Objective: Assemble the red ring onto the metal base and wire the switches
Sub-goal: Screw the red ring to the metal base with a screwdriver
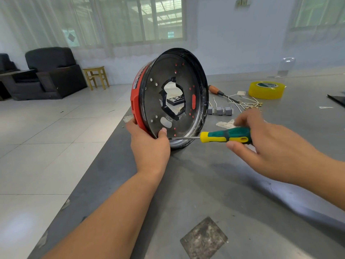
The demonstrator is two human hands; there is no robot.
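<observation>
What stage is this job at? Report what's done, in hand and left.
Done: the red ring already sits against the metal base, which stands on edge on the table.

In hand: the left hand steadies the base while the right hand holds the green screwdriver, tip inside the lower rim, probably at a screw.

Left: the grey switches and white wires lie loose behind the base, unwired.

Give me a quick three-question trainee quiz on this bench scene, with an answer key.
1. True or false: the metal base lies flat on the table.
2. Which hand holds the green and yellow screwdriver?
3. Multiple choice: the yellow tape roll is A) on the stool, B) on the table, C) in a hand.

Key:
1. False; it stands on edge, steadied by the left hand, with the red ring on it.
2. The right hand.
3. B.
</observation>
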